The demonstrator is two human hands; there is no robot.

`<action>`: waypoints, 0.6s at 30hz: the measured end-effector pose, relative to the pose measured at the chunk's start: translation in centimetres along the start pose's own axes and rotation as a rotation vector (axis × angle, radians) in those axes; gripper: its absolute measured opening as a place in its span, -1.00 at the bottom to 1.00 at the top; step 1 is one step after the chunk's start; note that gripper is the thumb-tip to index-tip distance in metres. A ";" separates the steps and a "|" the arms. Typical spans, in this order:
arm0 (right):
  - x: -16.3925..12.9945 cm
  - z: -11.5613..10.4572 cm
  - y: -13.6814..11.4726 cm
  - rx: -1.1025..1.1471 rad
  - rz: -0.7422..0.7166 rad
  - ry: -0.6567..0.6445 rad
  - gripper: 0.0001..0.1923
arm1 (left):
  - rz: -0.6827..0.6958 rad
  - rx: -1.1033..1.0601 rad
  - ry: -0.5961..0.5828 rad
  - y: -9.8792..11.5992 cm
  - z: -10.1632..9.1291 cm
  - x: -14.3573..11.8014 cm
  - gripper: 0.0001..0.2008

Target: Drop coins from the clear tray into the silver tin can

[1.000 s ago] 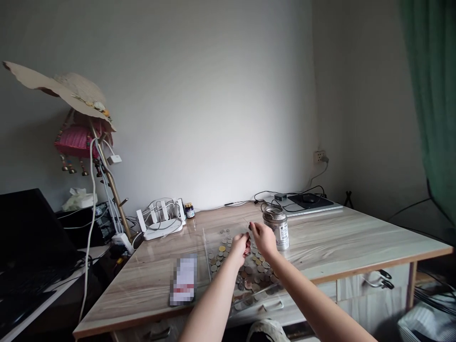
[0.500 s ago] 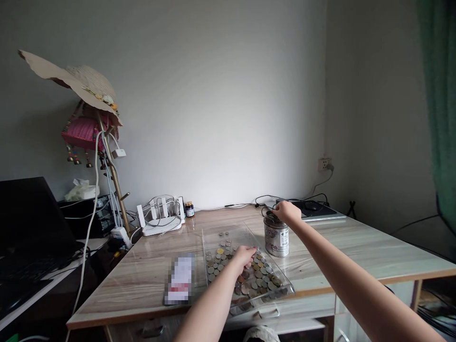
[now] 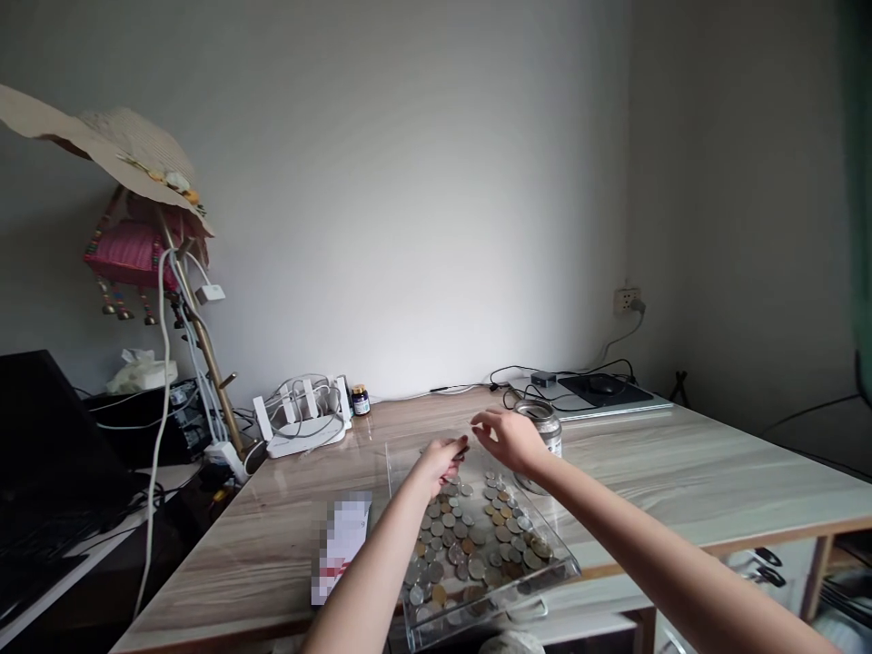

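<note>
Coins point(image 3: 446, 536) lie spread in a clear tray point(image 3: 508, 592) jutting past the front edge of a desk point(image 3: 647, 481); above them, the left hand point(image 3: 442, 465) closes on a small dark object point(image 3: 461, 448), while the right hand point(image 3: 508, 436), fingers bent, grip unclear, partly blocks a metal tin point(image 3: 553, 440).

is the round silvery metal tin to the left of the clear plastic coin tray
No, the tin stands on the pale wood-grain desk to the right of the tray.
</note>
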State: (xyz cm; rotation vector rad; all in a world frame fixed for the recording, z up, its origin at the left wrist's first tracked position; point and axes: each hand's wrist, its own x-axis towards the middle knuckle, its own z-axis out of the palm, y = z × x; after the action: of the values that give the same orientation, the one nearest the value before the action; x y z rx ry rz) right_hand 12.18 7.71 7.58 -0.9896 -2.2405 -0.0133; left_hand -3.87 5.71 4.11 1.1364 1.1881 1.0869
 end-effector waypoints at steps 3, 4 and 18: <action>0.8 2.0 0.0 0.339 0.068 -0.118 -0.65 | 0.039 -0.031 -0.059 0.3 -0.9 0.8 -0.60; 1.2 2.5 0.3 0.454 0.092 -0.154 -0.60 | 0.045 -0.031 -0.064 0.3 -1.1 1.2 -0.60; 3.3 1.5 1.3 0.573 0.246 -0.001 -0.80 | 0.061 -0.153 -0.088 1.1 -0.8 3.3 -0.50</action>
State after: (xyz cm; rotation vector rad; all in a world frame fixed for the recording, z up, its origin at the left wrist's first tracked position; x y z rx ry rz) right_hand 10.57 11.17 8.11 -0.9243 -1.9324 0.6957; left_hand -4.47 9.15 4.81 1.0965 0.9906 1.1426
